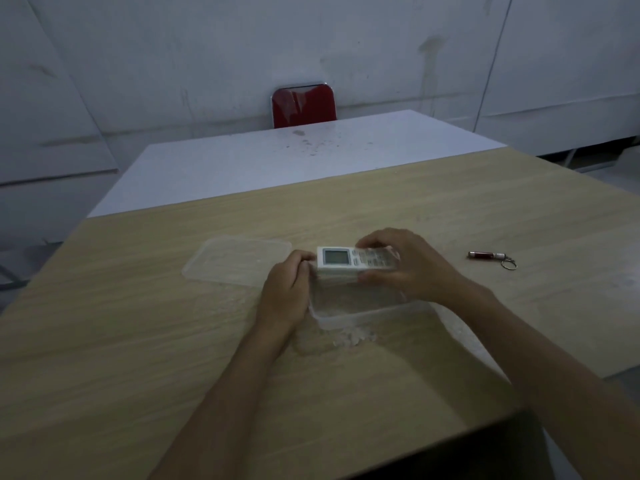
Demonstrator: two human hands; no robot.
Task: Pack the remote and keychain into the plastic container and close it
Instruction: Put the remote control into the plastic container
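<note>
I hold the remote (355,260) over the far rim of the container (363,311), its long axis running left to right. My right hand (412,268) fingers pinch its button end; my left hand (289,289) fingers steady the screen end. The keychain (491,258) lies well right of the container, nearer my right hand.

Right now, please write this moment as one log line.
both hands hold remote over open container | lid off | keychain on table
</note>
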